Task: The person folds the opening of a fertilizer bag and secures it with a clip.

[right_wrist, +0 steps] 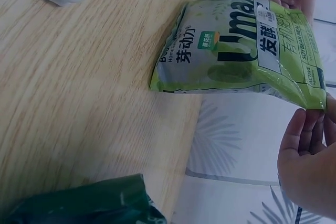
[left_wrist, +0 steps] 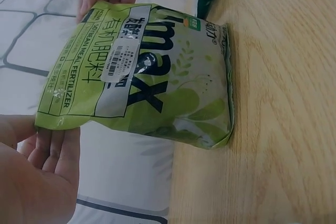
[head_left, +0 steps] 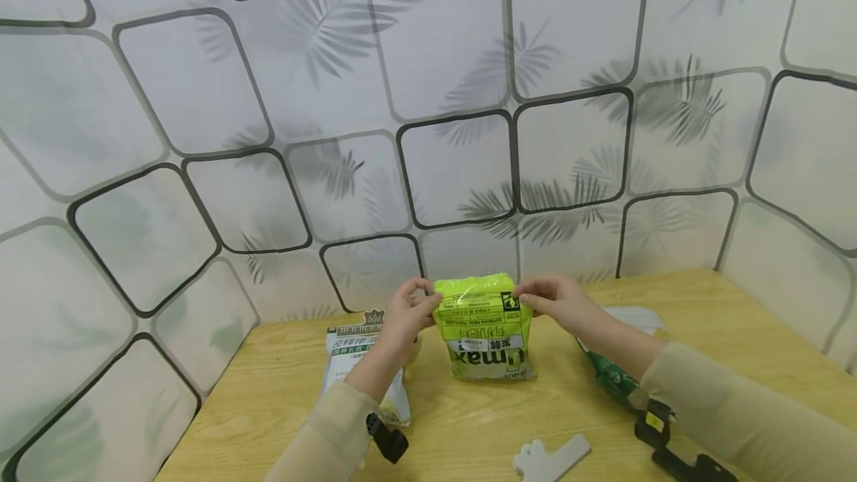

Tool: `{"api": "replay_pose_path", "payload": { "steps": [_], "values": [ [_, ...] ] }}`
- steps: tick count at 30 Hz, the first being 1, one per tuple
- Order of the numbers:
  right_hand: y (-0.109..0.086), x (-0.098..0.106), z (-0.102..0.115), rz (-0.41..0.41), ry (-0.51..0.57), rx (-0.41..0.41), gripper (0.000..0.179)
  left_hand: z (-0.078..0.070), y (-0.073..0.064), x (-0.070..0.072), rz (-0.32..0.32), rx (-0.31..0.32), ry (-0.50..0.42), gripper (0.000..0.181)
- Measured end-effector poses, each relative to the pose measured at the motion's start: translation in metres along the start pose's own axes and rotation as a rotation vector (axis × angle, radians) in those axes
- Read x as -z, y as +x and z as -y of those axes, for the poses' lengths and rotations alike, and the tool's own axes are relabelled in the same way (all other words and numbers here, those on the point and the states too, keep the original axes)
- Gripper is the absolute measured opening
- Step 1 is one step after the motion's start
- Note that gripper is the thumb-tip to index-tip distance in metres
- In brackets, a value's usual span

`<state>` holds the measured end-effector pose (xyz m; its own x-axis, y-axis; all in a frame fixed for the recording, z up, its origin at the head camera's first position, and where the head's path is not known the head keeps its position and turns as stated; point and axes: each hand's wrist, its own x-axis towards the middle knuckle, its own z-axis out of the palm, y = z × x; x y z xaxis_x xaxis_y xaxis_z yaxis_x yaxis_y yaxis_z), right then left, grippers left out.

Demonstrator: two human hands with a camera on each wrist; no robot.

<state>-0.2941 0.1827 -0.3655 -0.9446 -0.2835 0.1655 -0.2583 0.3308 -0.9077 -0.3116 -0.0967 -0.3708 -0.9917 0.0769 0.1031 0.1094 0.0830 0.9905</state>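
Observation:
A lime-green and white bag of soybean meal fertilizer (head_left: 487, 333) stands upright near the back of the wooden table, its bottom down at the tabletop. My left hand (head_left: 404, 316) pinches the top left corner between thumb and fingers. At the opposite top corner, my right hand (head_left: 565, 306) pinches the plastic the same way. The top edge stretches between both hands. From the left wrist view, the bag's printed front (left_wrist: 142, 66) with a barcode sticker shows clearly. Both corner grips also appear in the right wrist view, where the bag (right_wrist: 236, 51) lies sideways in the picture.
Left of the fertilizer, partly behind my left forearm, lies a white printed bag (head_left: 344, 344). A dark green and white bag (head_left: 609, 378) lies under my right forearm. A flat white object (head_left: 552, 461) rests at the table's front. A patterned wall covering (head_left: 462, 169) rises behind the table (head_left: 268, 393).

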Motion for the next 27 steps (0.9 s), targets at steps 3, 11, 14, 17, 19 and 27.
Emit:
{"api": "replay_pose_path", "payload": {
  "steps": [3,11,14,17,19,27],
  "values": [
    [-0.0005,0.0003,0.0004,-0.01,-0.017,-0.017,0.028,0.0002,-0.0001,0.0011,0.013,-0.001,0.009,0.01],
    [-0.0013,0.0006,0.0024,-0.025,-0.037,-0.046,0.029,0.0021,0.0013,0.002,0.006,0.023,0.059,0.022],
    [-0.0026,0.0009,0.002,-0.014,-0.046,-0.046,0.032,0.0028,0.0006,0.0016,-0.001,0.036,0.065,0.022],
    [-0.0028,0.0013,0.0,-0.01,-0.051,-0.041,0.035,0.0029,-0.0016,0.0007,-0.004,0.034,0.082,0.024],
    [-0.0022,0.001,-0.0009,-0.011,-0.047,-0.04,0.035,0.0039,-0.0024,0.0003,-0.004,0.029,0.086,0.023],
    [0.0003,-0.0019,-0.0053,-0.026,-0.061,-0.059,0.031,0.0081,-0.0025,-0.0004,0.012,0.011,0.115,0.017]
  ]
}}
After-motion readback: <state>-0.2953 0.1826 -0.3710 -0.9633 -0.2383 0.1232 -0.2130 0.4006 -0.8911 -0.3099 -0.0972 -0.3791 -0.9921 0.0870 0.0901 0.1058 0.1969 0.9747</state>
